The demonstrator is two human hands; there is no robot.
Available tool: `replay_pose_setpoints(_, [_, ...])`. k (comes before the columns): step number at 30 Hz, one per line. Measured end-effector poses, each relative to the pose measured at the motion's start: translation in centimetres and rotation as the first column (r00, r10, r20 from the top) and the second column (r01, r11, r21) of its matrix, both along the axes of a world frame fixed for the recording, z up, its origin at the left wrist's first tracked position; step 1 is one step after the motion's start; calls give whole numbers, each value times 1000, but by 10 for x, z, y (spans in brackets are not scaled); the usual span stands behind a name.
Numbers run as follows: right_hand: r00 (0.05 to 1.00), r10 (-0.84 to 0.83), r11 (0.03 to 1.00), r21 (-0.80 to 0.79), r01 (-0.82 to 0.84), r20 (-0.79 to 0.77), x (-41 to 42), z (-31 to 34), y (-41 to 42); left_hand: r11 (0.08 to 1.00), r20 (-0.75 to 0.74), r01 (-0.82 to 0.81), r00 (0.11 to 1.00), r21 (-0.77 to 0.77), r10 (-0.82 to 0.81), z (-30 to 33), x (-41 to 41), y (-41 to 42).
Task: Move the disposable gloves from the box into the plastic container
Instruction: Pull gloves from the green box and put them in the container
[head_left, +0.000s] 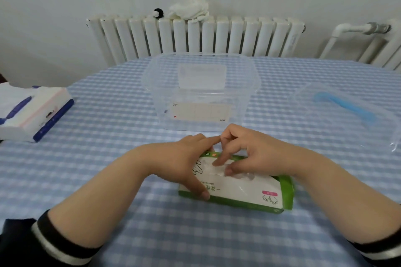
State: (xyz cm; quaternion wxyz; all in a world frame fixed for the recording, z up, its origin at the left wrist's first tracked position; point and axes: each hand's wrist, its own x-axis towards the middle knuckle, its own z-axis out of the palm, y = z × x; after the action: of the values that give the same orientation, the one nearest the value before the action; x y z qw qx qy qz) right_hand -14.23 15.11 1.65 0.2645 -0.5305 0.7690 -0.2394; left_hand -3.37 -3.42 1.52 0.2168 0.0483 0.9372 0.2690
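A: Quick, where's the glove box?

B: Green and white box (243, 188) lies flat on the blue checked tablecloth (130, 158), near the front edge, just in front of the clear plastic container (201, 91). Box and container are apart, a strip of cloth between them

A: Left hand?

B: Left hand (184, 158) is on the box's left end, thumb stretched down along the near edge, fingers reaching over the far edge. It steadies the box, thumb and fingers bracketing that end

A: Right?

B: Right hand (245, 154) is over the top opening, index finger and thumb pointed down into it, pinching at the clear gloves (238, 172) showing in the slot. Other fingers curled up. Can't tell how much film it actually has hold of

A: Container state?

B: Upright, no lid on, a white label on the front wall and another on the back. Can't make out any gloves inside

A: Other stuff?

B: Clear lid (347, 104) with a blue strip lying to the right. White and blue tissue pack (32, 112) at left. White radiator (195, 37) behind the table with a white cloth (191, 10) bunched on top. Dark sleeves with white stripes on both forearms
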Motion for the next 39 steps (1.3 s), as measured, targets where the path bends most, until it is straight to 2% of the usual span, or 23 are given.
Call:
replay_pose_setpoints(7, [995, -56, 991, -128, 45, -81, 6, -6, -4, 999, -36, -6, 999, 50, 7, 0, 0, -7])
replay_pose_setpoints(12, [993, -115, 966, -234, 110, -11, 7, -1, -6, 1000, -28, 2, 1000, 26, -1, 1, -1, -5])
replay_pose_setpoints(18, [983, -184, 941, -283, 184, 26, 16, 0, -7, 999, -12, -48, 999, -5, 48, -4, -2, -9])
replay_pose_setpoints(23, [948, -290, 858, -403, 318, 129, 12, 0, -5, 1000, -31, -12, 999, -17, 11, 0, -3, -5])
replay_pose_setpoints(29, [916, -247, 764, -519, 384, 315, 18, 9, -7, 999, -90, -3, 996, -42, -1, 4, -7, -8])
replay_pose_setpoints(31, [915, -240, 782, -494, 380, 323, 19, 9, -7, 996, -93, 6, 996, -85, -14, 5, -7, -6])
replay_pose_setpoints(34, [929, -308, 848, -383, 367, 208, 12, 10, -7, 993, -79, -6, 997, -119, -4, 1, -7, -7])
replay_pose_setpoints(37, [960, -242, 960, -109, 258, 138, 2, 19, -3, 991, -80, -5, 997, -133, -6, -2, -6, -7])
replay_pose_setpoints(39, [983, -177, 981, 86, 173, 39, 2, 19, 0, 990, -70, -8, 998, -138, -2, -3, -6, -8])
